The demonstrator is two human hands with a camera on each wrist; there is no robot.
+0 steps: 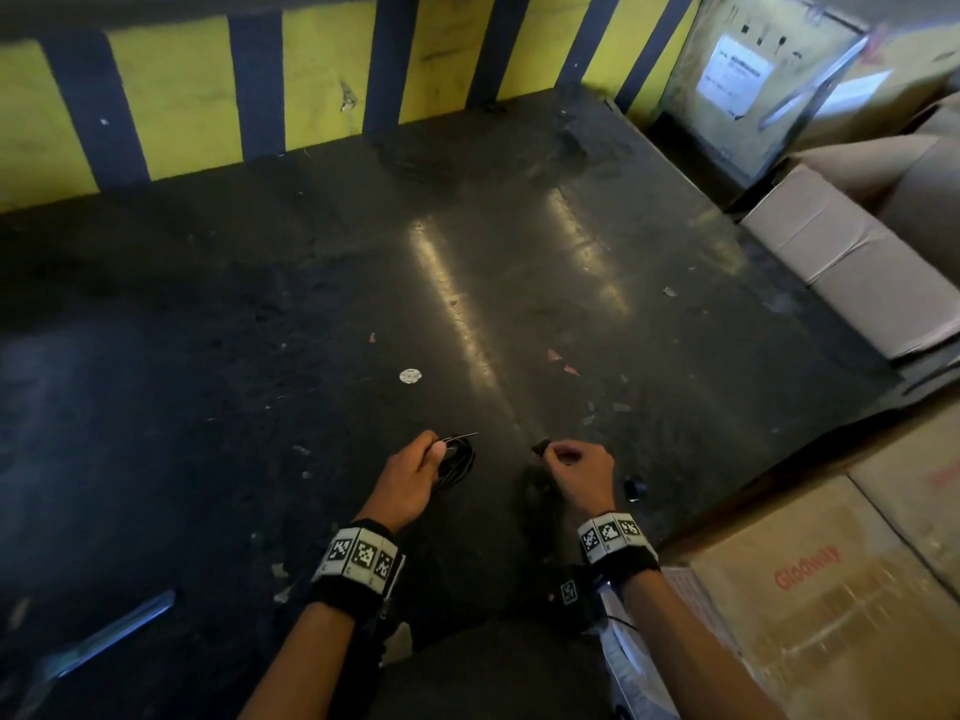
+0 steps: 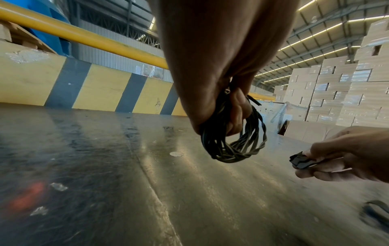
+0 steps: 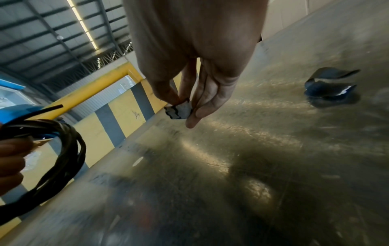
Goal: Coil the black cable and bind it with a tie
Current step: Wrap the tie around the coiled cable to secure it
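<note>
Overhead, the left hand grips the coil, held above the dark counter; the right hand pinches the tie, apart from the coil on its right.

From the left wrist, the coil hangs as a loop below the fingers, its opening facing the tie.

From the right wrist, the tie points toward the coil. Likely next: threading it through.
</note>
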